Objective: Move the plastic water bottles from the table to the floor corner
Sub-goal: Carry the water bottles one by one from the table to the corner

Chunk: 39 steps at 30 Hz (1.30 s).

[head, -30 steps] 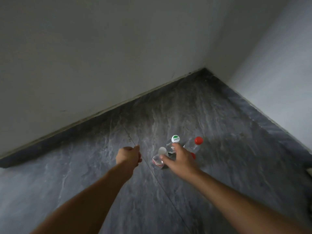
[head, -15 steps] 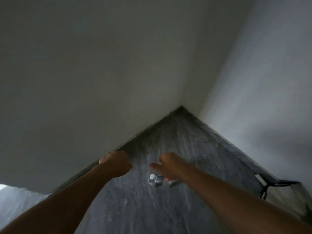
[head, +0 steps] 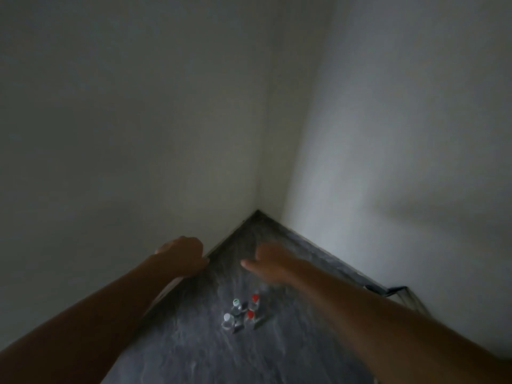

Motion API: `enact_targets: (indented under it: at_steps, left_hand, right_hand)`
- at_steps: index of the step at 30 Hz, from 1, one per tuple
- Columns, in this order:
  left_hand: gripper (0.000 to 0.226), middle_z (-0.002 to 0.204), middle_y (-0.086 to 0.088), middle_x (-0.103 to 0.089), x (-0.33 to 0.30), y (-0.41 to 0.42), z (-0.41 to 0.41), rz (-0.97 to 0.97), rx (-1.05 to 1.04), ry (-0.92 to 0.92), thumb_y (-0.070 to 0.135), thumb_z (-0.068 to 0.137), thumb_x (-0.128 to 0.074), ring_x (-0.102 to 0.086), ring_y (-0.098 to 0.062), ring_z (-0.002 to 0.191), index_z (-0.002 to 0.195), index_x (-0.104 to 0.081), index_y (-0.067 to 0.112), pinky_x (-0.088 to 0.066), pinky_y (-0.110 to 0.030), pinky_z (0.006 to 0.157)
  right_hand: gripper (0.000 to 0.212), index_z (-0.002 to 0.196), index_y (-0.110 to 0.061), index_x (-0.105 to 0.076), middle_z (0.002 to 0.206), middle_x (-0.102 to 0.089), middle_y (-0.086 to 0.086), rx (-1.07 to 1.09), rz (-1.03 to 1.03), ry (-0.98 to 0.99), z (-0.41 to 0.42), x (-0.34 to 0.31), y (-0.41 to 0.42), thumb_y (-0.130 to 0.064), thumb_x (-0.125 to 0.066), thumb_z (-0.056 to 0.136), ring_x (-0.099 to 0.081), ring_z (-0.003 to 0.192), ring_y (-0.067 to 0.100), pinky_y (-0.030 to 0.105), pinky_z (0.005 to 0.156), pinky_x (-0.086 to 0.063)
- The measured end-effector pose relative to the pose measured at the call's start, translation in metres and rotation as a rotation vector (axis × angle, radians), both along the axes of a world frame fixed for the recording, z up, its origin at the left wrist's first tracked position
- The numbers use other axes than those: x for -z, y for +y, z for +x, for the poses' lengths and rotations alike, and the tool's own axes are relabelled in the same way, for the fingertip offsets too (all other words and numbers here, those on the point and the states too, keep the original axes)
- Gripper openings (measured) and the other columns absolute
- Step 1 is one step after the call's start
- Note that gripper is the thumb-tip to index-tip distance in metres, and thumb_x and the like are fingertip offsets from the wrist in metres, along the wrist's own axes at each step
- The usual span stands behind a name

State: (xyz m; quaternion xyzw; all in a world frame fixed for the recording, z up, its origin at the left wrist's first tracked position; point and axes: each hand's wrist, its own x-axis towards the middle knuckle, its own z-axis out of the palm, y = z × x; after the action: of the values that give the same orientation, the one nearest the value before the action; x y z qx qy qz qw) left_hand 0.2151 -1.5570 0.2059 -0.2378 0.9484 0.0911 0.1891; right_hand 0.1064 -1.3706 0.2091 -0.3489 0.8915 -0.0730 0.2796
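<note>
— Looking down through the head view, we count 4 plastic water bottles (head: 241, 314) standing upright in a tight cluster on the dark floor (head: 291, 353), in front of the corner where the 2 walls meet: 1 with a green cap (head: 235, 302), 1 with a white cap (head: 227, 317), and 2 with red caps (head: 255, 297) (head: 250, 315).

— And our hands?

— Both hang above the bottles and apart from them. Our left hand (head: 184, 256) has its fingers curled under and holds nothing. Our right hand (head: 270, 261) is blurred, thumb out to the side, the other fingers hidden behind the back of the hand; it carries nothing, and we cannot tell how far they are bent.

— So what is the step in hand?

— We judge it to be pulling clear of the cluster. Doing it well means lifting both hands straight up and away, so that no wrist or forearm sweeps across the caps; the bottles stand so close that 1 knocked over would likely take its neighbours along.

— Anything else nearby?

— A dark bar-shaped object (head: 388, 289) lies by the right wall (head: 401, 162), well apart from the bottles. No worktop shows here, so we cannot say whether more bottles remain to be fetched.
</note>
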Motion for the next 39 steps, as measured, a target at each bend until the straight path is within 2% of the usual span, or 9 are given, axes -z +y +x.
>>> enact_targets:
  at_steps: [5,11,13,15,20,23,26,30,39]
  left_hand:
    - [0.041,0.129,-0.006,-0.058,-0.03,0.032,0.003,0.034,0.129,0.015,0.048,0.092,-0.049,-0.054,-0.025,0.118,0.115,-0.061,0.015,-0.042,-0.031,0.096]
    - [0.044,0.129,-0.011,-0.058,-0.054,0.11,-0.009,0.095,0.306,0.027,0.044,0.095,-0.05,-0.055,-0.025,0.118,0.116,-0.062,0.008,-0.042,-0.029,0.094]
    - [0.039,0.124,-0.011,-0.061,-0.058,0.141,-0.014,0.12,0.347,0.053,0.039,0.095,-0.052,-0.058,-0.024,0.114,0.112,-0.064,0.006,-0.043,-0.027,0.089]
    - [0.039,0.122,-0.011,-0.063,-0.063,0.174,-0.018,0.126,0.391,0.069,0.037,0.094,-0.054,-0.059,-0.024,0.112,0.112,-0.064,0.004,-0.043,-0.026,0.085]
    - [0.035,0.115,-0.009,-0.064,-0.077,0.274,-0.031,0.092,0.536,0.081,0.039,0.091,-0.054,-0.06,-0.022,0.104,0.106,-0.065,0.009,-0.044,-0.026,0.082]
    - [0.027,0.107,-0.007,-0.065,-0.079,0.345,-0.036,0.086,0.592,0.075,0.038,0.089,-0.054,-0.056,-0.019,0.089,0.096,-0.063,0.014,-0.045,-0.027,0.076]
    - [0.02,0.102,-0.006,-0.065,-0.077,0.421,-0.036,0.076,0.655,0.077,0.038,0.087,-0.054,-0.058,-0.02,0.088,0.087,-0.058,0.019,-0.048,-0.03,0.077]
    - [0.026,0.11,-0.006,-0.064,-0.077,0.523,-0.034,0.052,0.71,0.079,0.039,0.085,-0.054,-0.06,-0.025,0.101,0.099,-0.064,0.02,-0.05,-0.033,0.086]
    - [0.024,0.105,-0.005,-0.065,-0.068,0.728,-0.061,0.076,0.924,0.073,0.038,0.089,-0.054,-0.06,-0.023,0.095,0.097,-0.062,0.017,-0.049,-0.033,0.082]
  right_hand:
    - [0.066,0.125,-0.001,-0.055,0.135,-0.053,0.022,0.154,-0.021,0.048,0.026,-0.036,0.056,-0.057,-0.043,0.093,-0.05,0.126,0.034,0.036,0.1,-0.04]
    - [0.06,0.115,-0.003,-0.06,0.126,-0.058,0.021,0.329,-0.058,0.061,0.057,-0.065,0.139,-0.055,-0.046,0.091,-0.055,0.116,0.034,0.033,0.084,-0.043]
    - [0.047,0.09,-0.009,-0.061,0.107,-0.06,0.018,0.377,-0.069,0.068,0.062,-0.074,0.172,-0.054,-0.047,0.09,-0.059,0.1,0.03,0.027,0.067,-0.04]
    - [0.039,0.068,-0.019,-0.045,0.086,-0.053,0.007,0.44,-0.076,0.079,0.067,-0.081,0.207,-0.052,-0.049,0.088,-0.054,0.083,0.023,0.026,0.054,-0.034]
    - [0.048,0.099,-0.007,-0.059,0.101,-0.061,0.011,0.546,-0.068,0.119,0.08,-0.096,0.305,-0.052,-0.048,0.089,-0.059,0.091,0.025,0.03,0.066,-0.042]
    - [0.043,0.083,-0.012,-0.054,0.088,-0.057,0.007,0.593,-0.075,0.11,0.086,-0.091,0.374,-0.054,-0.049,0.088,-0.057,0.08,0.021,0.03,0.059,-0.039]
    - [0.044,0.067,-0.018,-0.044,0.08,-0.055,0.004,0.663,-0.079,0.103,0.094,-0.085,0.448,-0.057,-0.05,0.086,-0.055,0.072,0.019,0.03,0.057,-0.038]
    - [0.04,0.063,-0.022,-0.04,0.068,-0.049,-0.003,0.735,-0.11,0.101,0.114,-0.085,0.546,-0.05,-0.051,0.089,-0.051,0.066,0.014,0.027,0.051,-0.034]
    - [0.048,0.06,-0.02,-0.032,0.062,-0.037,-0.001,0.92,-0.1,0.091,0.133,-0.073,0.741,-0.051,-0.049,0.092,-0.038,0.054,0.012,0.028,0.049,-0.029]
